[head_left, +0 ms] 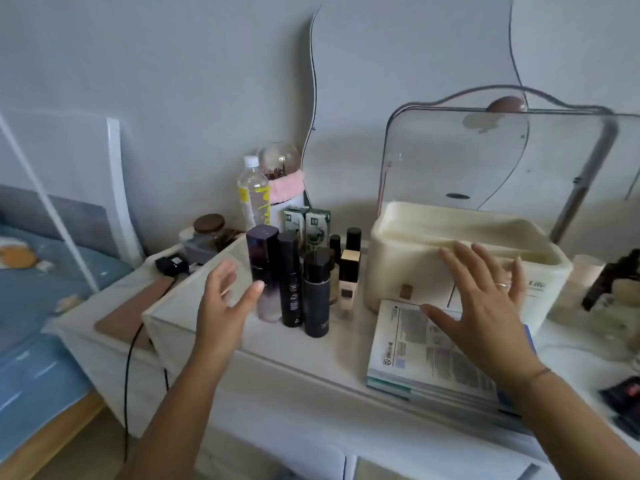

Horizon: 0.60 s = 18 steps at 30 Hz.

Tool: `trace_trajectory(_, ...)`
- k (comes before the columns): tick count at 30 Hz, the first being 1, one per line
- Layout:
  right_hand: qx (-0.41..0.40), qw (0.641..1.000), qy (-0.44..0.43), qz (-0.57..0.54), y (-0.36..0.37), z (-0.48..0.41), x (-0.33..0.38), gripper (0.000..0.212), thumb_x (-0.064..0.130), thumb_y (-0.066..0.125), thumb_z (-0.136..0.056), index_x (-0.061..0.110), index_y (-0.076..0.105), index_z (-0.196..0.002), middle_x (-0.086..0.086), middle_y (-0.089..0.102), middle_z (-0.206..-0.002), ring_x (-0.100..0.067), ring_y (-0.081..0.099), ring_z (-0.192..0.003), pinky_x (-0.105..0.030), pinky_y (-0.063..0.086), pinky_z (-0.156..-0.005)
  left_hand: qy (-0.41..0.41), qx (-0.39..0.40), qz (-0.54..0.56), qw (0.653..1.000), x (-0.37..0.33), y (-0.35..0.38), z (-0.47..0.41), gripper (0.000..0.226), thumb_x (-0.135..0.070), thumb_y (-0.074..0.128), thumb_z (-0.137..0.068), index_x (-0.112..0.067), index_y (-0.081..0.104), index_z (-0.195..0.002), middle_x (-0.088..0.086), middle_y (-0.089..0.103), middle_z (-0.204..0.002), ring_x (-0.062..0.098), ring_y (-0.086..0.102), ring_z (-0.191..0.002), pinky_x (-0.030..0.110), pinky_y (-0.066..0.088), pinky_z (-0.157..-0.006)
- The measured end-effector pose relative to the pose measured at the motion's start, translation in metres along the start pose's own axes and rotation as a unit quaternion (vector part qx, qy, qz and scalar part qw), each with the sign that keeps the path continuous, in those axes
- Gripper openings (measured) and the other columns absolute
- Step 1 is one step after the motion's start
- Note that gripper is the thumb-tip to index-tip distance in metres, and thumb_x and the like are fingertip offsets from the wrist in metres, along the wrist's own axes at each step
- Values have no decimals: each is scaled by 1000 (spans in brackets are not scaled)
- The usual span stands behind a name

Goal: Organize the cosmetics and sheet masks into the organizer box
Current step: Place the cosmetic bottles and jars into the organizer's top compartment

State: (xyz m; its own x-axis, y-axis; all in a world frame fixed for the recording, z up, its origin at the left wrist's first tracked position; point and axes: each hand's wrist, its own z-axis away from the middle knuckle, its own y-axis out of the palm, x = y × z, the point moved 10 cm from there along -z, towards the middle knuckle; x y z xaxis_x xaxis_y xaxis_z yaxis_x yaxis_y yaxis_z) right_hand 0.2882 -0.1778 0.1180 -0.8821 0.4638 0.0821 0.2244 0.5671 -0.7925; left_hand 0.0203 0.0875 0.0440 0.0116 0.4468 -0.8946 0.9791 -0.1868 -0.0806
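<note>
A cream organizer box (408,251) stands on the dresser at centre right, its clear lid (485,161) raised. A stack of sheet masks (415,355) lies flat in front of it. Left of the box stand several dark cosmetic bottles: a tall purple one (264,268), a slim black one (290,278), a stout black one (316,292) and a foundation bottle (348,278). My left hand (225,299) is open just left of the purple bottle, thumb near it. My right hand (485,303) hovers open over the masks and the box front.
A water bottle (254,192), two green boxes (306,223) and a lidded jar (209,230) stand behind the bottles. A wavy mirror (346,98) leans on the wall. A charger (170,265) and cable lie at left, beside a bed (41,306). More bottles (609,278) stand at right.
</note>
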Motion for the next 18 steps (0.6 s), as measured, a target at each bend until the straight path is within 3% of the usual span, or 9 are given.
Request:
trace_trajectory(2,2,1000,-1,-6,-4,-1,3,80,45,71,-73,20,38,-142,-4,38,-148,-25,26,-142,-51,-2,-115,-29,84,42,995,10,21,-7,50,-18,70,-83,-14,51,-130,-1,58,-131,13,53,-123,29,40,-102)
trace_trajectory(6,12,1000,-5,8,0,1,1,82,44,72,-73,20,37,-143,-4,38,-148,-25,26,-142,-54,1,-116,-50,161,77,983,19,42,-8,46,-30,76,-72,-22,62,-115,-9,72,-110,4,66,-101,12,48,-78)
trace_trajectory(13,7,1000,7,1,-1,-1,7,82,40,73,-73,17,37,-143,-8,38,-147,-28,24,-142,-52,-2,-116,-52,168,82,981,23,41,-12,43,-43,80,-63,-32,68,-103,-10,73,-105,6,68,-96,14,49,-75)
trace_trajectory(18,6,1000,5,-14,0,-1,5,83,40,75,-71,18,38,-142,-8,39,-146,-28,25,-141,-51,-2,-116,-31,116,83,989,14,22,-5,30,-24,78,-73,-36,69,-100,-13,73,-102,5,67,-96,13,48,-75)
